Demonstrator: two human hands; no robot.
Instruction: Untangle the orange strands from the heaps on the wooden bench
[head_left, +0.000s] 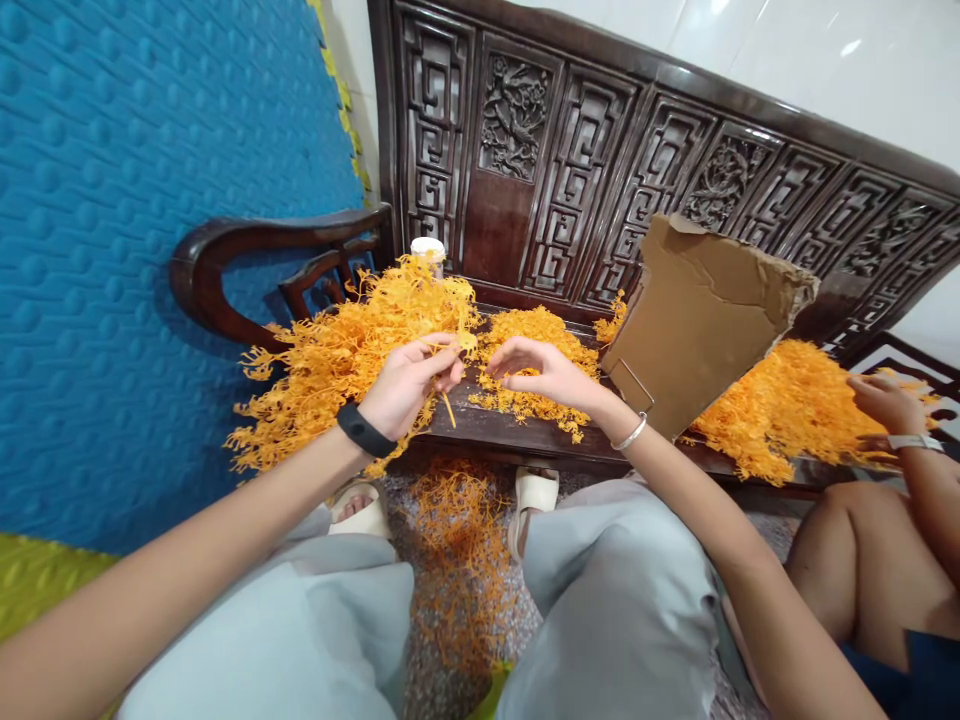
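My left hand (411, 381) is closed on a thin orange plastic sprig (448, 372) whose stem pokes down below my fingers. It hovers at the edge of a big heap of orange plastic sprigs (337, 360) on a dark wooden bench (517, 440). My right hand (541, 372) hangs just to the right with curled, parted fingers over a smaller pile of orange pieces (529, 345); it holds nothing that I can see. A black band sits on my left wrist and a silver bangle on my right.
A torn cardboard sheet (697, 310) leans on the bench's carved back. Another orange pile (787, 410) lies right of it, where another person's hand (889, 400) works. A white-capped bottle (428, 250) stands behind the heap. Orange scraps (457, 540) litter the floor between my feet. Blue padded wall on the left.
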